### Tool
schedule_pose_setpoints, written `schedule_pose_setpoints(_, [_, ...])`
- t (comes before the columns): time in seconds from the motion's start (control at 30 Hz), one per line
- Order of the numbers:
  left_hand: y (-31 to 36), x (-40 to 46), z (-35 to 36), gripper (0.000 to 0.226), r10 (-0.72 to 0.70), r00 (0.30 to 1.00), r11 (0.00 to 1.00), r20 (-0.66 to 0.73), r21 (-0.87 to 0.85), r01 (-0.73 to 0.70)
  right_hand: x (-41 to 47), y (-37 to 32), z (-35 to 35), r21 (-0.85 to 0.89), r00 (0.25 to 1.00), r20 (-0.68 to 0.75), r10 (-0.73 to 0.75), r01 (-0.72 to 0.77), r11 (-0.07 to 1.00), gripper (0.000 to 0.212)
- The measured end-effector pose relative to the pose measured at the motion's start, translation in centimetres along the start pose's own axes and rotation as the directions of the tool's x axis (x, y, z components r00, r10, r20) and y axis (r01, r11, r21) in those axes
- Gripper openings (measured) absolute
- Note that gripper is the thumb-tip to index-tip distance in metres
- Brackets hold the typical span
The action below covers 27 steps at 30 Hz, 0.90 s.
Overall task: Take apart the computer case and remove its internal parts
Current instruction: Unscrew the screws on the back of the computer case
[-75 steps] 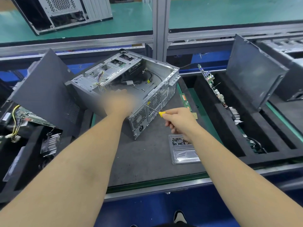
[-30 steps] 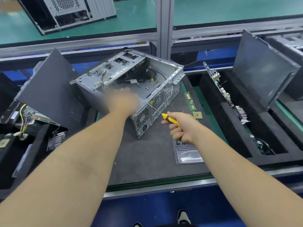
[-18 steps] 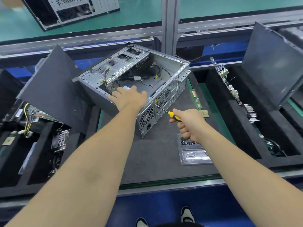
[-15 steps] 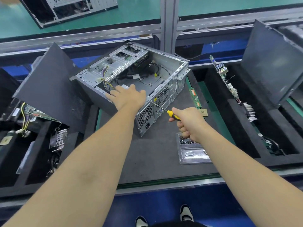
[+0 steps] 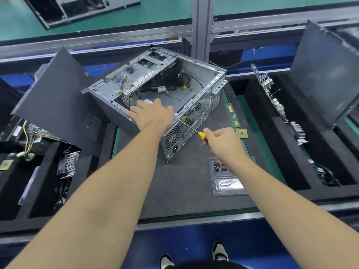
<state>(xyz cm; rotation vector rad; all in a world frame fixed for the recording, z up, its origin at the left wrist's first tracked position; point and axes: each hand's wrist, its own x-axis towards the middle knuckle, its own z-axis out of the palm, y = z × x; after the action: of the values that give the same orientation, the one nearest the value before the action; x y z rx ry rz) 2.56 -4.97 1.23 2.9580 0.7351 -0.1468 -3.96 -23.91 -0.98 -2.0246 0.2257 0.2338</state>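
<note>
An open grey computer case (image 5: 209,74) lies on its side on the dark mat, its rear panel with fan grilles facing me. Loose cables (image 5: 126,94) and a black lead show inside. My left hand (image 5: 153,114) rests with spread fingers on the near rim of the case, above the power supply corner. My right hand (image 5: 223,142) grips a yellow-handled screwdriver (image 5: 194,131); its tip touches the top edge of the rear panel.
A clear plastic tray (image 5: 229,181) with screws lies by my right wrist. A RAM stick (image 5: 232,115) and a CPU chip (image 5: 241,133) lie right of the case. Black foam bins with boards and heatsinks flank the mat; dark side panels (image 5: 58,98) lean on both sides.
My right hand brought the screwdriver up against the rear panel's top edge. My left hand has settled on the case rim. The camera has shifted slightly.
</note>
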Motion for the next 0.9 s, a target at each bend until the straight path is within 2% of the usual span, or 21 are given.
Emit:
schedule_pose_setpoints(0.17, [0.1, 0.1, 0.1, 0.05, -0.003, 1.0, 1.0, 0.0, -0.003, 0.003, -0.2, 0.4, 0.4, -0.149, 0.989, -0.036, -0.145, 0.138, 0.979, 0.056])
schedule_pose_setpoints(0.77, [0.0, 0.4, 0.6, 0.052, -0.003, 1.0, 1.0, -0.019, 0.001, 0.003, -1.0, 0.7, 0.7, -0.287, 0.947, -0.091, -0.309, 0.273, 0.918, 0.059])
schedule_pose_setpoints(0.83, [0.0, 0.5, 0.5, 0.052, -0.001, 1.0, 1.0, -0.021, 0.002, 0.001, -1.5, 0.7, 0.9, -0.382, 0.93, -0.076, -0.36, 0.307, 0.872, 0.056])
schedule_pose_setpoints(0.9, [0.1, 0.5, 0.5, 0.053, -0.006, 1.0, 1.0, -0.016, 0.008, 0.006, -2.0, 0.6, 0.9, -0.565, 0.879, -0.062, -0.474, 0.36, 0.742, 0.048])
